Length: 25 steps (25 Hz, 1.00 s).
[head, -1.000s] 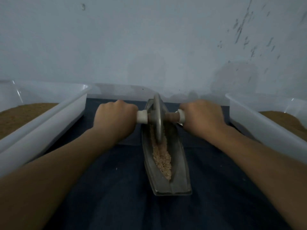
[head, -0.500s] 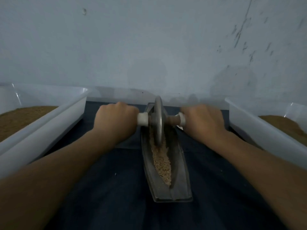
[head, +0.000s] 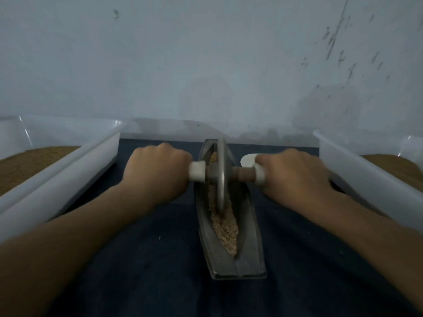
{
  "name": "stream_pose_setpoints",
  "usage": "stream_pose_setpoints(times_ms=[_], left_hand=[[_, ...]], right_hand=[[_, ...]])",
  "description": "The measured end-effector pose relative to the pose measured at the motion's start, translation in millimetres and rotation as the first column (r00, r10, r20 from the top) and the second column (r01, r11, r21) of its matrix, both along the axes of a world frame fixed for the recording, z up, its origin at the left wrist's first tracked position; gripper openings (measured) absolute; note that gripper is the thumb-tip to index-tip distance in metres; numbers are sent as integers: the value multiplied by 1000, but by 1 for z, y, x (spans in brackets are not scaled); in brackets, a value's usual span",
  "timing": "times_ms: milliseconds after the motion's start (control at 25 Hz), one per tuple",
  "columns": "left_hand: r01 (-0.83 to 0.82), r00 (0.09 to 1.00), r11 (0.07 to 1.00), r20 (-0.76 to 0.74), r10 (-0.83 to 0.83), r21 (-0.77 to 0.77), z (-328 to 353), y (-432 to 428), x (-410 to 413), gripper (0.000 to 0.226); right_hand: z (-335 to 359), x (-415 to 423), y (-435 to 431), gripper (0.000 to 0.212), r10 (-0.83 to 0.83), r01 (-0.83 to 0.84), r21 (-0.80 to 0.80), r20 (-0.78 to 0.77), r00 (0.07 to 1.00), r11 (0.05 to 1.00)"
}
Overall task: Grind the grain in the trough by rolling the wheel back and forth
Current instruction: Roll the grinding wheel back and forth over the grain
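Dark blue cloth-covered tabletop (head: 142, 259) carrying: metal trough (head: 249, 248) lying at centre, long axis running away from viewer; white tub (head: 68, 179) sitting at left, second white tub (head: 357, 179) at right; small white object (head: 247, 160) lying just right of trough's far end.

Dim bluish light leaves everything soft, with a small glint on the white tub (head: 80, 177) left of the fingers (head: 163, 149), and the forearms (head: 80, 236) behind them look stretched and blurred.

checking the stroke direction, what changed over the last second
The wheel rolled a little toward the person along the trough, left hand and right hand moving with it. Both still grip its handles; trough and bins stayed put.
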<state>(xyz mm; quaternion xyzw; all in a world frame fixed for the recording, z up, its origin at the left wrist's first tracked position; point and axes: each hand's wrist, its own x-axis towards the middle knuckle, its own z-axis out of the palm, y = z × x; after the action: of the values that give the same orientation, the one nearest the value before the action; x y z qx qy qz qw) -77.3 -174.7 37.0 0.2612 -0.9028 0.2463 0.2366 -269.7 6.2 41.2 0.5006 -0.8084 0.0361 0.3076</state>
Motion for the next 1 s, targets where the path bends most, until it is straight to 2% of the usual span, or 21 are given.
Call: stream_pose_setpoints(times_ms=[80,160,240,320,400,480,560,600,680,720,800,880,920,1000], left_hand=[[-133,991,985,4,133,107,11,-7,-26,7],[-147,989,970,41,142,196,19,-9,-34,12],[-76,996,985,57,68,158,15,-3,-14,7],[82,997,997,10,-82,6,3,10,15,16],[167,985,982,-30,-170,-85,2,12,28,22],[88,996,993,-26,-90,-77,0,6,15,17],[-95,995,994,0,95,63,7,-1,-14,9],[-135,991,983,20,133,127,12,-5,-25,12],[-139,990,969,51,132,204,20,-9,-33,15],[-113,993,974,64,102,195,19,-5,-25,13],[1,1000,997,12,-2,77,7,7,5,7],[145,989,989,-31,-146,-13,-2,19,34,16],[159,986,987,-37,-160,-28,0,18,37,20],[73,997,997,-9,-73,-5,-2,15,25,21]], right_hand=[[12,-5,-33,9,-75,72,32,126,989,997],[22,-10,-46,8,-104,89,89,187,977,992],[16,-7,-23,10,-33,22,93,117,993,995],[-1,1,15,31,92,-93,-7,-60,994,996],[-7,5,31,41,151,-160,-71,-119,981,985],[-3,2,15,37,76,-79,-30,-94,993,996],[10,-5,-20,21,-13,12,12,67,998,1000],[17,-9,-33,8,-44,37,51,146,988,998],[23,-12,-42,4,-78,59,102,204,976,993],[21,-10,-32,6,-48,29,115,168,985,993],[9,-2,1,28,83,-82,33,-22,996,996],[-1,10,29,39,147,-162,-84,-153,977,983],[-2,10,32,40,154,-166,-81,-134,979,983],[-2,6,18,38,89,-92,-27,-78,993,995]])
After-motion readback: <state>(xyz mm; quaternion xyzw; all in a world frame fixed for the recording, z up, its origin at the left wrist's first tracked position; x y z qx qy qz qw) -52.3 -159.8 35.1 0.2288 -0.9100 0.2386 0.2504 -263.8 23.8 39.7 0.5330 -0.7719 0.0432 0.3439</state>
